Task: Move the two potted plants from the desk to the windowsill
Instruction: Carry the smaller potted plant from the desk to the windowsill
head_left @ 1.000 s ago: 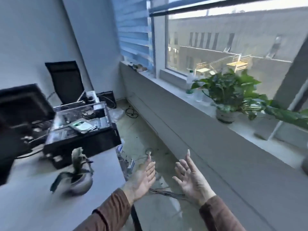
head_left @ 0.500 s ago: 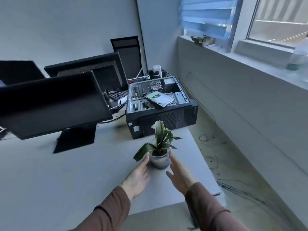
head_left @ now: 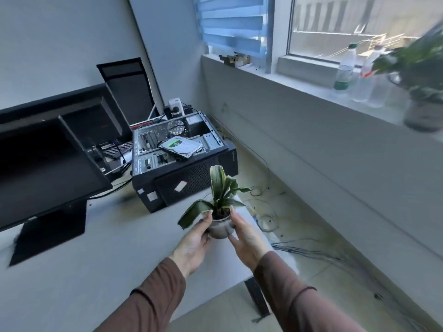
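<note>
Small striped-leaf plant in a rounded grey pot, upright, long leaves rising and leaning slightly toward the window, near the right edge of the pale grey surface. Clasped on either side by left hand and right hand. Behind, an open black computer case. Larger leafy potted plant on the white windowsill, beside clear plastic bottles.

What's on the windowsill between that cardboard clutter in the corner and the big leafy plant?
In the head view, plastic bottles stand between the cardboard clutter and the leafy plant; the windowsill before them is bare.
</note>
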`<state>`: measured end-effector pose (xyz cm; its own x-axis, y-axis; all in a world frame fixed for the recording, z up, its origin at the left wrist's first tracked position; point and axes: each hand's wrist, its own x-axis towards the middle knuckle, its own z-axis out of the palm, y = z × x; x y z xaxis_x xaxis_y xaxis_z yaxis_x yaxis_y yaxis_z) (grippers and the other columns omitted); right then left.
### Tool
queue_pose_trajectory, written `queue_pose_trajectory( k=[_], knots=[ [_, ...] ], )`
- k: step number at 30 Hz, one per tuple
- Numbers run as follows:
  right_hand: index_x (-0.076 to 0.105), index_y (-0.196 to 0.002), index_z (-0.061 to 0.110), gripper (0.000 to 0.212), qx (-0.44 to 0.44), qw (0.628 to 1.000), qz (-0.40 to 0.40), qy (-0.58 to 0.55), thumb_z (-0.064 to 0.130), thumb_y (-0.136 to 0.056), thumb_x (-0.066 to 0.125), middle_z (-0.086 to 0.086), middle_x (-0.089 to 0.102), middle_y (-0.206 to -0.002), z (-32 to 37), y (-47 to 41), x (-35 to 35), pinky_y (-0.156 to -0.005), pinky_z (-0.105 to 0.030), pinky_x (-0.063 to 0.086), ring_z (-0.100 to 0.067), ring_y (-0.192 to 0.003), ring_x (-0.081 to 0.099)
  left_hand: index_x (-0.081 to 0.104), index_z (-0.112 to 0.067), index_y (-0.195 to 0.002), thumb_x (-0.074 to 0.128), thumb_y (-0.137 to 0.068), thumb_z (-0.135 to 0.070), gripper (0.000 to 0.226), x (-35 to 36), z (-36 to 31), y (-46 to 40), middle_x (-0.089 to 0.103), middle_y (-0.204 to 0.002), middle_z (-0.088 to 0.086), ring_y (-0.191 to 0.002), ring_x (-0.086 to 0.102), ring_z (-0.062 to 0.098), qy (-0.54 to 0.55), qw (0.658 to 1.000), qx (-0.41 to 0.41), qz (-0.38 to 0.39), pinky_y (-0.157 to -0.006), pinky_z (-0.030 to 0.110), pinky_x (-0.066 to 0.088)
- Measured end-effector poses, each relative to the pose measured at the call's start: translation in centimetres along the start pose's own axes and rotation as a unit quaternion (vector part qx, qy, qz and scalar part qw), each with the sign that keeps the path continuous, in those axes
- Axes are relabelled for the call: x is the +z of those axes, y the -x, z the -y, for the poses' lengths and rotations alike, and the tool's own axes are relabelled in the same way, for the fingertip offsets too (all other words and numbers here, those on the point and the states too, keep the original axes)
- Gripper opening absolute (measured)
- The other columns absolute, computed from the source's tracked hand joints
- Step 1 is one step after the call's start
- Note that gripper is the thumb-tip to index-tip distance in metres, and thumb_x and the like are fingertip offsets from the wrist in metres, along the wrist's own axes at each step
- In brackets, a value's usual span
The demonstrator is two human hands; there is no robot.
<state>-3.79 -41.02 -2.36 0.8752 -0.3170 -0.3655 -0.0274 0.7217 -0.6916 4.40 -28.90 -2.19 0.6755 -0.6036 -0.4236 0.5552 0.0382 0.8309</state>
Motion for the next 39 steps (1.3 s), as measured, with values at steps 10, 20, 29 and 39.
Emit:
queue_pose_trajectory(
  k=[10,20,29,39],
  knots=[
    [0.055,-0.158,-0.004,0.068,-0.198,0.968,-0.121,-0.092,0.028,-0.1,0.07,-0.025,0.062,-0.159,18.6,14.4,-19.2,-0.136,-0.051,0.028,-0.035,-0.158,0.05,0.064,-0.007,-0.125,0.055,-0.099,-0.022,0.032,31.6,3.6,1.7,0.077,-0.112,0.004,-0.097,0.072,0.008,-0.023,0.974,-0.044,0.219,-0.091,0.023,0.05],
    [0.059,-0.157,0.003,0.057,-0.328,0.873,-0.338,-0.131,0.021,-0.103,0.066,-0.014,0.064,-0.161,31.2,39.4,-40.2,-0.137,-0.046,0.024,-0.022,-0.158,0.051,0.079,-0.021,-0.093,0.071,-0.085,-0.03,0.014,62.7,17.0,9.9,0.08,-0.085,-0.013,-0.071,0.071,-0.006,-0.11,0.903,-0.144,0.39,-0.07,0.016,0.047],
    [0.057,-0.158,0.002,0.057,-0.36,0.82,-0.405,-0.187,0.021,-0.105,0.064,-0.017,0.063,-0.161,40.2,48.9,-55.8,-0.137,-0.045,0.024,-0.025,-0.157,0.052,0.084,-0.031,-0.077,0.066,-0.092,-0.025,0.024,82.5,25.6,11.9,0.081,-0.085,-0.012,-0.075,0.073,-0.004,-0.139,0.866,-0.161,0.452,-0.059,0.009,0.052],
    [0.063,-0.153,0.002,0.057,-0.328,0.808,-0.424,-0.244,0.023,-0.101,0.07,-0.014,0.069,-0.152,44.1,46.6,-64.7,-0.135,-0.041,0.023,-0.02,-0.146,0.054,0.085,-0.028,-0.073,0.065,-0.094,-0.027,0.029,90.5,30.4,6.6,0.082,-0.085,-0.004,-0.077,0.075,0.001,-0.164,0.871,-0.177,0.428,-0.065,0.015,0.055]
  ],
)
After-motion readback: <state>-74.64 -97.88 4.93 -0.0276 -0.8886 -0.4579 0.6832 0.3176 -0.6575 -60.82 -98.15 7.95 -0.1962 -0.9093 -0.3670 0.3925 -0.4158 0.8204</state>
